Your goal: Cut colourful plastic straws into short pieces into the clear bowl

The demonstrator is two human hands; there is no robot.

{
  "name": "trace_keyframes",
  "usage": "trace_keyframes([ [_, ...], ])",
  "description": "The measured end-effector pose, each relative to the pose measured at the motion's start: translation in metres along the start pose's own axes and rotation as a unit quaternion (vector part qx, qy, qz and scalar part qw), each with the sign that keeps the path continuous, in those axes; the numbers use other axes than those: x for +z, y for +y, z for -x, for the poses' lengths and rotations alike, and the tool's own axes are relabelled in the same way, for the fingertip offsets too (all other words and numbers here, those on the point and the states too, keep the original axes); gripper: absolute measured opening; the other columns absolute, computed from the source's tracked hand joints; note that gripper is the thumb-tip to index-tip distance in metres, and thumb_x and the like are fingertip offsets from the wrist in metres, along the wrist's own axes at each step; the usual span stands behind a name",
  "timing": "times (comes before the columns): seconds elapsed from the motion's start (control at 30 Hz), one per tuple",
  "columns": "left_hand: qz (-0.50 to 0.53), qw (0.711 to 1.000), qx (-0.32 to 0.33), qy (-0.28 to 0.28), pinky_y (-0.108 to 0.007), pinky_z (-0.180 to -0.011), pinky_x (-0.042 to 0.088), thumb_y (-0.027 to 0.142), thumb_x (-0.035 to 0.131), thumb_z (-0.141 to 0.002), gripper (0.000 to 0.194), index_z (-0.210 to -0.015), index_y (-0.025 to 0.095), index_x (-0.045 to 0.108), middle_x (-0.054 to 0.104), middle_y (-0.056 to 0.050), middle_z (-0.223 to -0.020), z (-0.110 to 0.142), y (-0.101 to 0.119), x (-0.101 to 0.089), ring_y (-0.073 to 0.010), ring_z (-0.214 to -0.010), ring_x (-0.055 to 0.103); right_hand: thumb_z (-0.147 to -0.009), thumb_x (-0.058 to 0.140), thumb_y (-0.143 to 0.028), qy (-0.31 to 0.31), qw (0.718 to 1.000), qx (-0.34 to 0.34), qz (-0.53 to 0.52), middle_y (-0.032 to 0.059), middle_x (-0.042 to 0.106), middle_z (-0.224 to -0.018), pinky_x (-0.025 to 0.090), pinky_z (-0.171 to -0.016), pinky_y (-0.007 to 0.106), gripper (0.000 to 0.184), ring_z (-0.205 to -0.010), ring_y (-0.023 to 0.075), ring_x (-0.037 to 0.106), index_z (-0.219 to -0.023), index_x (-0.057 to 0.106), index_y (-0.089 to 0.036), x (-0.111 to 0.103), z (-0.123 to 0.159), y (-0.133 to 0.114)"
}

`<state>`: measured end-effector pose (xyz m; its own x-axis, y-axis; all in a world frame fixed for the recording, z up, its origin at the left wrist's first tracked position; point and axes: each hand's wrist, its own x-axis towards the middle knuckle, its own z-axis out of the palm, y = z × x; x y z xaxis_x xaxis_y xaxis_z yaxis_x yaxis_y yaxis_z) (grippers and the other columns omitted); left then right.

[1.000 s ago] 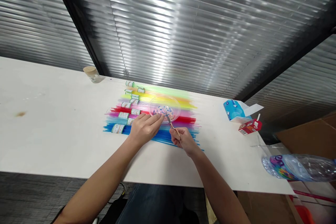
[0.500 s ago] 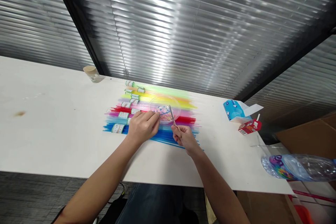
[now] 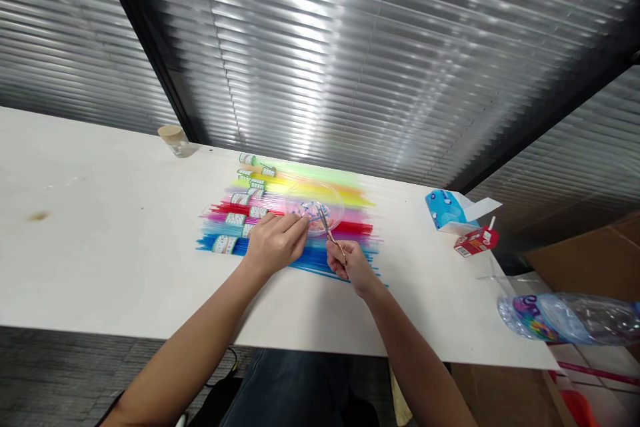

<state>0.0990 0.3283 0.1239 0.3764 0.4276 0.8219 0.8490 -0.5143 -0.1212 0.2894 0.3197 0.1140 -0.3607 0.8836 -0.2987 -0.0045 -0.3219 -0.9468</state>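
My left hand is closed in a pinch on a thin blue plastic straw whose short end sticks out to the right. In my right hand is a pair of scissors with coppery handles, its blades slightly apart and pointing away from me at the straw's end. Below both lies a clear round bowl holding many small cut pieces, pink and blue among them. The bowl rests on rows of long thin straws in blue, red, purple, yellow and green, several bundles wearing paper labels.
On the white table, a jar with a wooden lid stands at the back left. To the right are a blue tissue box, a small red carton and a plastic bottle lying on its side. Blinds rise behind.
My left hand has shifted slightly right, toward the scissors. The scissors' blades have parted and tilted a little left, and less of the blue straw shows beyond my fingers.
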Motion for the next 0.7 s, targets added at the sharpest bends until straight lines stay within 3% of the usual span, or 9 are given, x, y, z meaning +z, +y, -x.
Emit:
trace_keyframes([
  [0.23, 0.005, 1.0, 0.001, 0.001, -0.028, -0.054, 0.037, 0.014, 0.063, -0.083, 0.009, -0.092, 0.016, 0.066, 0.068, 0.002, -0.07, -0.0003, 0.0003, -0.0006, -0.0118, -0.055, 0.057, -0.063, 0.07, -0.072, -0.001, 1.0, -0.003, -0.003, -0.0043, 0.044, -0.046, 0.012, -0.038, 0.023, 0.06, -0.036, 0.0032, 0.025, -0.052, 0.046, -0.018, -0.0004, 0.0001, 0.0009],
  [0.5, -0.005, 1.0, -0.008, -0.009, -0.029, -0.053, 0.037, 0.014, 0.058, -0.085, 0.009, -0.09, 0.018, 0.066, 0.067, 0.002, -0.069, 0.0, 0.0006, -0.0004, -0.0111, -0.054, 0.056, -0.071, 0.069, -0.066, 0.002, 0.999, -0.022, 0.029, -0.0043, 0.044, -0.048, 0.013, -0.04, 0.023, 0.056, -0.04, 0.0043, 0.026, -0.053, 0.045, -0.018, -0.0033, -0.0028, 0.0093],
  [0.7, -0.016, 1.0, -0.02, -0.009, -0.029, -0.054, 0.037, 0.016, 0.06, -0.086, 0.007, -0.089, 0.018, 0.066, 0.067, 0.001, -0.069, 0.0, 0.0006, -0.0005, -0.0114, -0.054, 0.057, -0.069, 0.066, -0.071, -0.015, 1.0, 0.007, 0.021, -0.0033, 0.047, -0.049, 0.014, -0.039, 0.024, 0.058, -0.036, 0.004, 0.026, -0.055, 0.049, -0.018, -0.0008, 0.0012, 0.0032],
])
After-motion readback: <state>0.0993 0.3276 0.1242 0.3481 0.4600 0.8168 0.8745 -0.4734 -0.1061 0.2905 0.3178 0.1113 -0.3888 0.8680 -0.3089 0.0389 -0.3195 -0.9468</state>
